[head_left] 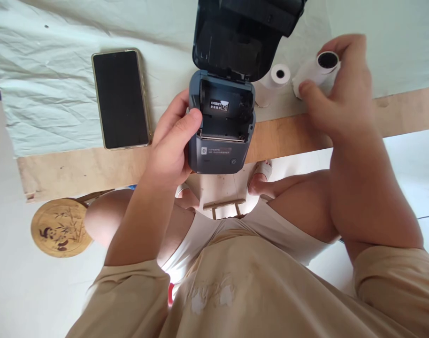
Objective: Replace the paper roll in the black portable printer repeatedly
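Note:
My left hand is closed round the left side of a dark portable label printer, its thumb on the rim. The printer's black lid is swung up, and no roll lies in the bay, where a small printed label shows. To the right, my right hand grips a white paper roll with a wide dark core, thumb on one side and fingers on the far side. Between the printer and that hand stands a second white paper roll with a narrower core, partly hidden by the printer.
A smartphone in a clear case lies screen up on the pale green cloth, left of the printer. The table's wooden front edge is bare. Below left is a round wooden stool with a panda picture.

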`<state>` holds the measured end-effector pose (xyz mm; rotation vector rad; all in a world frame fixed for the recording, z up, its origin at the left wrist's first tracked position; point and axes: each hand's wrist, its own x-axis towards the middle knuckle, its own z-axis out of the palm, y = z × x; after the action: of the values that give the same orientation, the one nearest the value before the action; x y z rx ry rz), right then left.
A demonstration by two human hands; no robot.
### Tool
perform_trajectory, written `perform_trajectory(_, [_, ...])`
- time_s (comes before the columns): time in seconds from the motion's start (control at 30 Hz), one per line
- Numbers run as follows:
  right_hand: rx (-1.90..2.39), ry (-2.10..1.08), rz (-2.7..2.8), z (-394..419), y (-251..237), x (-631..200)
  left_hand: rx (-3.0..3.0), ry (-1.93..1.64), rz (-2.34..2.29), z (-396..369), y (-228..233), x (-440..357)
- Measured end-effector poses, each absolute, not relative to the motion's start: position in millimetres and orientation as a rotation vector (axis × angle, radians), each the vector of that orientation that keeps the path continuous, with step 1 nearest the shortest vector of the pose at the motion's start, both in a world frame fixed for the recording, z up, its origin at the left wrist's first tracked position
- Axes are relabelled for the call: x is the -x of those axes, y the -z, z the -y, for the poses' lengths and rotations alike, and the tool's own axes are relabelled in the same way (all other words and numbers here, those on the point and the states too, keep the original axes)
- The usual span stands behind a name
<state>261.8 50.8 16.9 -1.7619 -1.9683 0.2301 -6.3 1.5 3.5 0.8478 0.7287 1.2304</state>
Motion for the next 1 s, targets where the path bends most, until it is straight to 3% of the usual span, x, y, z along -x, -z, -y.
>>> perform_trajectory(0.17, [1.361,0.060,1.954,-35.1,-27.3,-246.8,-0.869,-1.210,-0.772,-1.7,-3.4,7.4])
perform_trajectory(0.37, [1.258,-0.083,2.113,-35.7,-5.4,-208.9,-0.871,-1.238,-0.765,-0.9,-0.6,5.5])
perform_trajectory(0.63, [1.475,-0.265,2.038,-39.6,3.1,-198.1,-0.888,-1.228,-0.782,0.2,-2.1,6.6])
perform_trajectory(0.73, [1.331,-0.504,1.905,-39.2,1.9,-200.4,-0.863,-1.240,-0.783,0.0,-2.9,7.1])
perform_trajectory(0.9, [1.304,-1.264,1.309,-49.2,-1.9,-198.3,-0.781,-1.287,-0.768,-2.7,-1.7,5.6])
perform_trajectory(1.0, [1.355,-1.370,1.194,-52.9,-8.8,-192.5,-0.764,-1.309,-0.786,-3.9,-0.4,4.6])
